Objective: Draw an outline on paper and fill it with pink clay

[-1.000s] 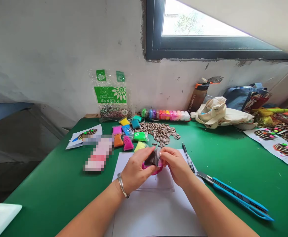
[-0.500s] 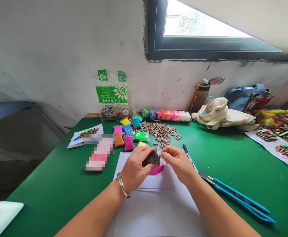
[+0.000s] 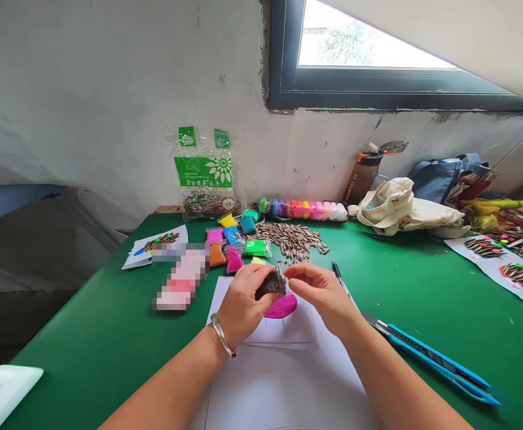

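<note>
A small clear packet of black clay is gripped between the thumb and fingers of my left hand, its open-looking plastic end facing right. Close beside that end is my right hand, thumb and fingers parted with nothing seen between them. Below the packet, a flat magenta clay shape lies on white paper, partly covered by my left hand. Several coloured clay packets and a pile of striped seeds lie just behind my hands.
A blue cutter and a black pen lie right of the paper. Along the wall stand a seed bag, clay tubes, a bottle and a cloth bag. Seed-decorated papers lie far right.
My right hand's fingers have parted and come off the packet's plastic end. My left hand, still holding the packet, has shifted slightly left, and more of the magenta shape shows.
</note>
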`<state>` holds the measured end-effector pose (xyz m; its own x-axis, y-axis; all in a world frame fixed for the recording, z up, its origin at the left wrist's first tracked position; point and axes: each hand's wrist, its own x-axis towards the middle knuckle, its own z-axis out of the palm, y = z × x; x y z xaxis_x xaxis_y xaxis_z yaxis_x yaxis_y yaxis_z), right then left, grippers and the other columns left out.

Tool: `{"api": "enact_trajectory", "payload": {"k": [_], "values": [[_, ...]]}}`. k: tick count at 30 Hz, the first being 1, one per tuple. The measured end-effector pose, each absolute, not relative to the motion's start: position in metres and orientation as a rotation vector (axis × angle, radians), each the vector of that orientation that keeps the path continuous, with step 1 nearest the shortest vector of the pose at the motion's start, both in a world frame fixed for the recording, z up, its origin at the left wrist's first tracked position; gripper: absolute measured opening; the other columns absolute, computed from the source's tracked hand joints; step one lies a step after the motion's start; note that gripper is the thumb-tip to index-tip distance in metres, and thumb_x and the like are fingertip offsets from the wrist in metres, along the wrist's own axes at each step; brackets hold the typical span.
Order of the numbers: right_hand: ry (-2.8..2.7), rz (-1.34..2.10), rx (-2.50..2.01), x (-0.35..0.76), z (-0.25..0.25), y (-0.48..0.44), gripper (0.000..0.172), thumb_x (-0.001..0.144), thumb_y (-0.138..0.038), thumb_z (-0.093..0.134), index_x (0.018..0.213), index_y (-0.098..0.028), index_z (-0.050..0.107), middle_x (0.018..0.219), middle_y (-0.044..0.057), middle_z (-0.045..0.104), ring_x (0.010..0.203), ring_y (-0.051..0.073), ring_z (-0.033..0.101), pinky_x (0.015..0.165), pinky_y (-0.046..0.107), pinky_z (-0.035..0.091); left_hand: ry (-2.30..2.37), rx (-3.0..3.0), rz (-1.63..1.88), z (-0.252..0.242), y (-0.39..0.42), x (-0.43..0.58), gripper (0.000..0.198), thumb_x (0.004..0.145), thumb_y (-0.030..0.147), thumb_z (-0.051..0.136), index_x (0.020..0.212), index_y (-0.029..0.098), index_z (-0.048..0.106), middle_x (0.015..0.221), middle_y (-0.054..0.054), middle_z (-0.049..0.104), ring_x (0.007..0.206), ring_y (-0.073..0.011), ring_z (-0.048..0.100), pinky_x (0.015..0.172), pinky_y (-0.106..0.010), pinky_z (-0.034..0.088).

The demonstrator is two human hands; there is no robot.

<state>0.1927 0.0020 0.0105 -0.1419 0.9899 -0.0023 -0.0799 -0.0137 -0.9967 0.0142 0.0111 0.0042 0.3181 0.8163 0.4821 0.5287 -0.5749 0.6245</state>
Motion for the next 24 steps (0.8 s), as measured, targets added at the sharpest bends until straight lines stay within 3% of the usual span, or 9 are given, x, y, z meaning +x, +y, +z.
{"api": "enact_trajectory", "payload": {"k": [11, 24], "values": [[-1.103, 1.504, -1.09, 0.189, 0.008, 0.001, 0.026, 0.069, -0.034, 0.072, 0.09, -0.018, 0.069, 0.085, 0.003, 0.062, 0.078, 0.016, 0.052, 0.071, 0.03, 0.039, 1.231, 2.376, 1.142, -0.001, 0.012, 0.012, 0.034, 0.081, 0.022, 0.062, 0.115, 0.017, 0.058, 0.105, -0.009, 0.06, 0.098, -0.0226, 0.055, 0.089, -0.037, 0.047], [-1.434, 1.091, -1.03, 0.183, 0.003, -0.002, 0.006, 0.075, -0.023, 0.067, 0.081, -0.021, 0.069, 0.084, 0.002, 0.057, 0.078, 0.015, 0.054, 0.071, 0.03, 0.043, 1.221, 2.358, 1.14, 0.0, 0.01, 0.013, 0.033, 0.083, 0.022, 0.06, 0.115, 0.017, 0.06, 0.101, -0.008, 0.06, 0.094, -0.021, 0.056, 0.085, -0.035, 0.049]]}}
